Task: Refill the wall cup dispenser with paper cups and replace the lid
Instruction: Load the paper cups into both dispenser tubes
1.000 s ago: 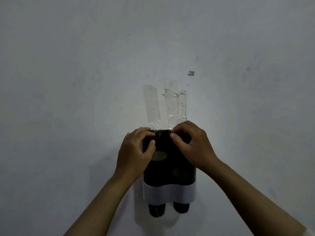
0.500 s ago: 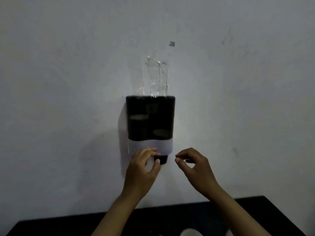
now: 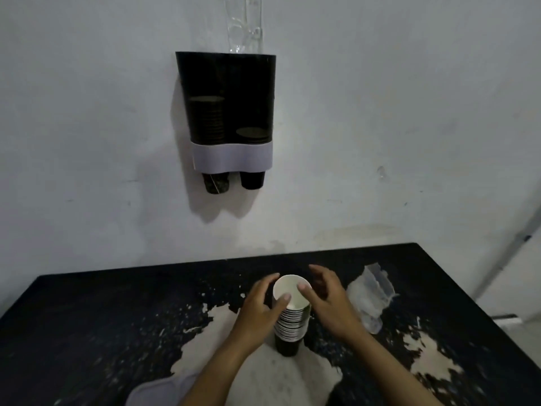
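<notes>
A stack of paper cups (image 3: 290,317) is being kept upright on the black table (image 3: 87,323), near its middle, with the white inside of the top cup facing up. The stack is being cupped from the left by the left hand (image 3: 259,307), whose thumb is lying over the top cup's rim while the fingers are curled round the far side. The right hand (image 3: 329,300) is being held just beside the stack with fingers spread and relaxed; only its thumb tip is being rested at the rim. The dark wall dispenser (image 3: 225,109) is being shown well above, taped to the wall (image 3: 380,112), with no lid on top, two partly filled columns inside and a pale band across its lower part. A crumpled clear plastic wrapper (image 3: 370,297) is lying on the table to the right, and a pale flat piece (image 3: 155,391) is being shown at the near edge.
</notes>
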